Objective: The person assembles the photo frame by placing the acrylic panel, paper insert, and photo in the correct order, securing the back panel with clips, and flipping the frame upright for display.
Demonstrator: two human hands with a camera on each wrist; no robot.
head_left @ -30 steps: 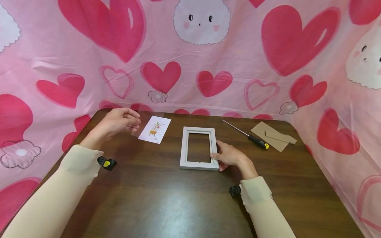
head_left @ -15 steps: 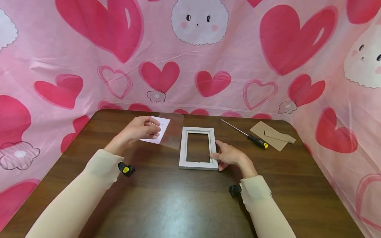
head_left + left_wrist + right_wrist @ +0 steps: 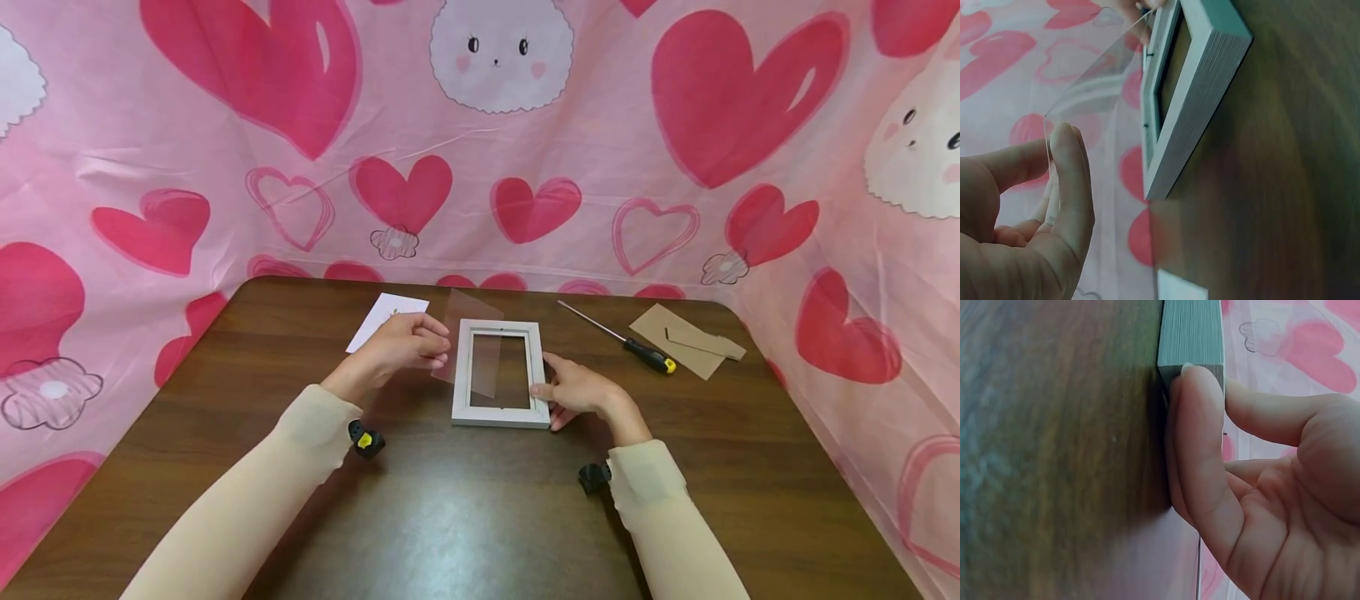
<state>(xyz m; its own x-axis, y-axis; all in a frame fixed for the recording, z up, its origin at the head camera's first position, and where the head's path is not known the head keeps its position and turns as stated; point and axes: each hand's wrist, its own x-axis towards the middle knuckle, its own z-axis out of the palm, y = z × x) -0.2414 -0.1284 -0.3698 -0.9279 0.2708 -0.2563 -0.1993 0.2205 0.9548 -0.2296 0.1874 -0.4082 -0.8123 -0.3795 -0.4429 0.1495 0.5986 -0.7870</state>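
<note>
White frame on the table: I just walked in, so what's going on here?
A person's left hand pinches a clear sheet, held tilted and overlapping the white frame in the head view. The right hand grips the frame's right side on the table. A printed card lies to the left; a screwdriver and brown board lie to the right.

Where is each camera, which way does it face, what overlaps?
Head: on the head, forward and down at the table and frame; shows left hand, right hand, sleeves.
Left wrist: on that wrist, toward the left hand pinching a clear sheet; part of the right hand up top.
Right wrist: on that wrist, toward the right hand gripping the frame's edge.
Head and left wrist share frame and clear sheet.
</note>
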